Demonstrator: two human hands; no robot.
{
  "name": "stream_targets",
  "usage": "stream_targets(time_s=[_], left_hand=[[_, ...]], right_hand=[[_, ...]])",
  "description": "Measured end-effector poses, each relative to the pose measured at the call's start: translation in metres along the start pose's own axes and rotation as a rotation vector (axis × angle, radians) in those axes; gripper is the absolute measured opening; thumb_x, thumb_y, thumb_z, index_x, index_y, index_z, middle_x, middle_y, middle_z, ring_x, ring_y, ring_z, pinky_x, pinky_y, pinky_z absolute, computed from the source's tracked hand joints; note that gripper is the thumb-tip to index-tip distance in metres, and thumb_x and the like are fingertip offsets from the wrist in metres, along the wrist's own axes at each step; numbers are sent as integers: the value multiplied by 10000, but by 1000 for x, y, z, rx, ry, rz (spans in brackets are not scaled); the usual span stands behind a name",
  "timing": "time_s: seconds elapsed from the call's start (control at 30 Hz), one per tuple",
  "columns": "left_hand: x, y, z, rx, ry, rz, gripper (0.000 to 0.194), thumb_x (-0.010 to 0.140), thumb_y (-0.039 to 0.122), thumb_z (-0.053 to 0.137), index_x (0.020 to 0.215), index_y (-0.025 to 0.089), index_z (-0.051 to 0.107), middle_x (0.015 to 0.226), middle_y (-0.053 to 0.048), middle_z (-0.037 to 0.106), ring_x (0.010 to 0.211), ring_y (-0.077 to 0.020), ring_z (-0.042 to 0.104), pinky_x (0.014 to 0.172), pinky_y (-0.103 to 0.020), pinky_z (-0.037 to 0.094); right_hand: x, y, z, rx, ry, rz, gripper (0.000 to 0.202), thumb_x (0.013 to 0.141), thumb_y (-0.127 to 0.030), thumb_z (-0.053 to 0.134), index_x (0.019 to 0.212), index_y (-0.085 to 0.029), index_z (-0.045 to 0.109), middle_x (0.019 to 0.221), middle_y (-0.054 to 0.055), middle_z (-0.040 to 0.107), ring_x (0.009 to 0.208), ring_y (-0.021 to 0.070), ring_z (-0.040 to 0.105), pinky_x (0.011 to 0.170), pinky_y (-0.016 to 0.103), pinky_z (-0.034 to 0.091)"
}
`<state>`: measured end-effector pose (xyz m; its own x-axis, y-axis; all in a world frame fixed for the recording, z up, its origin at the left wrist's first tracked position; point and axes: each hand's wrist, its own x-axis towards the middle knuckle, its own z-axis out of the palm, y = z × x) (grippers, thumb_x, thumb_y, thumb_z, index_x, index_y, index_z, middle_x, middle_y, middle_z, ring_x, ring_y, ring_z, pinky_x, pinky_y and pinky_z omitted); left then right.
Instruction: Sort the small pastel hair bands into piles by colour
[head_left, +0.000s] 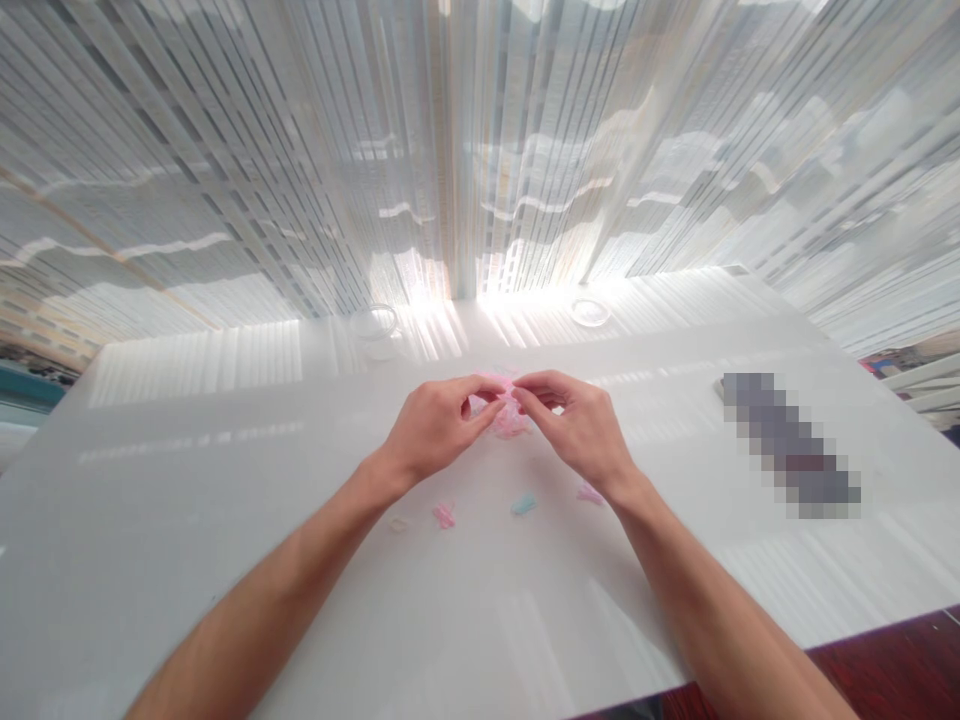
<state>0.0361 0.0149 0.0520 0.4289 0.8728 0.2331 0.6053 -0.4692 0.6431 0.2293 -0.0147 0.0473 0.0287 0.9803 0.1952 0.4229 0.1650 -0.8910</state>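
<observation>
My left hand (pixel 442 425) and my right hand (pixel 571 425) meet over the middle of the table, both closed with thumb and forefinger pinched. Their fingertips nearly touch, and whatever they pinch is too small to make out. Just behind and below the fingers lies a loose heap of pink and pale small pieces (pixel 511 428), partly hidden. Nearer me lie a pale cream piece (pixel 398 523), a pink piece (pixel 444 516), a light blue piece (pixel 523 505) and a purple piece (pixel 590 494), spaced out in a rough row. The purple one sits close to my right wrist.
The white table (pixel 225 520) carries a clear round container (pixel 379 322) and a clear shallow dish (pixel 590 313) at its far edge. A pixelated, long dark object (pixel 791 450) lies at right. Sheer striped curtains (pixel 450 150) hang behind. Dark red flooring (pixel 892 665) shows at lower right.
</observation>
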Motion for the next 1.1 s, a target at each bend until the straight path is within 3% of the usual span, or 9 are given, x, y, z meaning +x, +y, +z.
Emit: stream_targets(time_s=[0.1, 0.3, 0.7, 1.1], left_hand=[[0, 0, 0, -4, -13, -14, 261, 943, 397, 636, 1135, 279, 767, 904, 28, 797, 576, -113, 593, 573, -247, 478], [0, 0, 0, 15, -2, 16, 224, 951, 392, 625, 1012, 275, 806, 856, 28, 799, 579, -124, 597, 583, -263, 462], [3, -6, 0, 64, 28, -36, 185, 926, 359, 648, 955, 265, 805, 869, 40, 804, 623, -131, 634, 615, -263, 461], [3, -8, -2, 81, 34, -74, 170, 919, 347, 662, 977, 283, 809, 874, 44, 800, 627, -133, 632, 627, -261, 456]], right_hand=[[-1, 0, 0, 17, -16, 1, 109, 907, -295, 687, 955, -233, 763, 899, 7, 799, 816, 180, 764, 791, 302, 607], [-1, 1, 0, 41, -35, 5, 114, 907, -311, 698, 962, -231, 758, 902, 11, 800, 826, 191, 773, 799, 315, 612], [1, 4, 0, -8, -64, -20, 156, 919, -221, 633, 1011, -233, 759, 1004, 6, 800, 936, 183, 758, 910, 328, 588], [3, 4, -3, -115, -21, 2, 145, 908, -226, 632, 967, -232, 764, 983, 3, 798, 848, 180, 738, 823, 320, 594]])
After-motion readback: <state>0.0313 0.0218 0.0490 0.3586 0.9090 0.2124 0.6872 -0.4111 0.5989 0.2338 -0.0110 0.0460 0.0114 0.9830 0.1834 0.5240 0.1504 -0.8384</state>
